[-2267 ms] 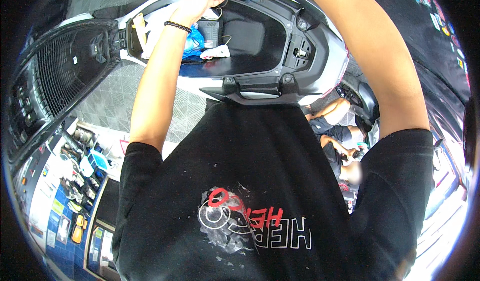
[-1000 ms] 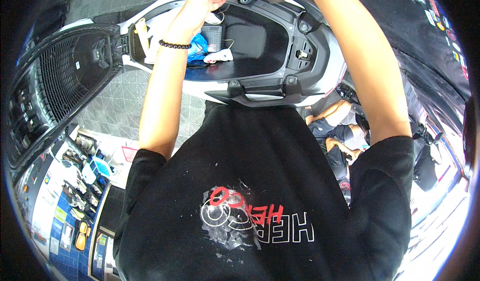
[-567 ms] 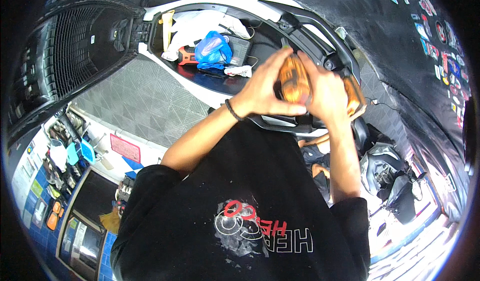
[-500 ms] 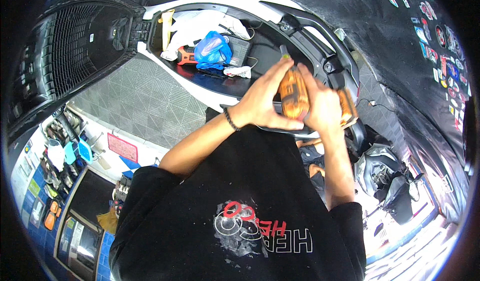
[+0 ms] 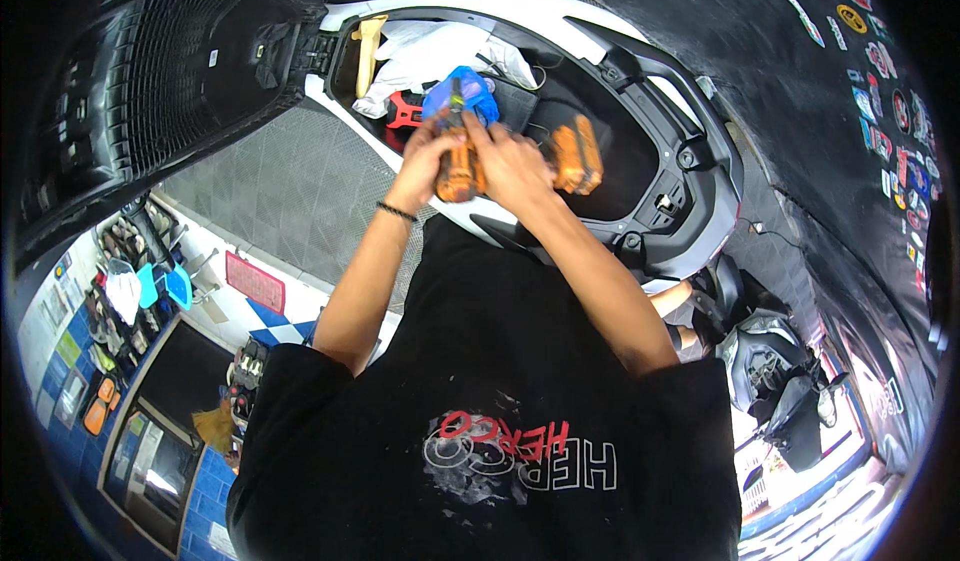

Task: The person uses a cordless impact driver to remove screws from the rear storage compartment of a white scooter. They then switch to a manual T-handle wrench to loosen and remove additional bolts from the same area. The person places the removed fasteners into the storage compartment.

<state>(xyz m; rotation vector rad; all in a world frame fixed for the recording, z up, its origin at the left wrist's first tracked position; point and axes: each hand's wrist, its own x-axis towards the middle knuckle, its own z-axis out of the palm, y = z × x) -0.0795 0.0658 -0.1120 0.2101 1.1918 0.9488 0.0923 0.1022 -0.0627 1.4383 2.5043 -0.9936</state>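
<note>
My left hand (image 5: 427, 158) and my right hand (image 5: 512, 169) are closed around an orange and black cordless drill (image 5: 458, 183), blurred by motion, its nose pointing away from me. Its orange base (image 5: 577, 156) sticks out to the right of my right hand. The drill is over the open under-seat compartment (image 5: 610, 136) of a white and black scooter (image 5: 695, 241). Beneath and beyond it lie a blue plastic bag (image 5: 470, 89), white cloths (image 5: 420, 41), a red and black item (image 5: 404, 111), a cream-colored object (image 5: 368, 56) and a dark box partly hidden by my hands.
The raised seat (image 5: 170, 81) is at left over grey floor tiles (image 5: 270, 176). A stickered black surface (image 5: 850, 111) curves along the right. At lower right are a person's limb (image 5: 670, 297) and another motorcycle (image 5: 760, 356); at lower left, wall-hung gear (image 5: 130, 301).
Both hands have brought the drill from the top edge, where they were earlier, down and then leftward to over the blue bag. The view has shifted, showing more of the compartment.
</note>
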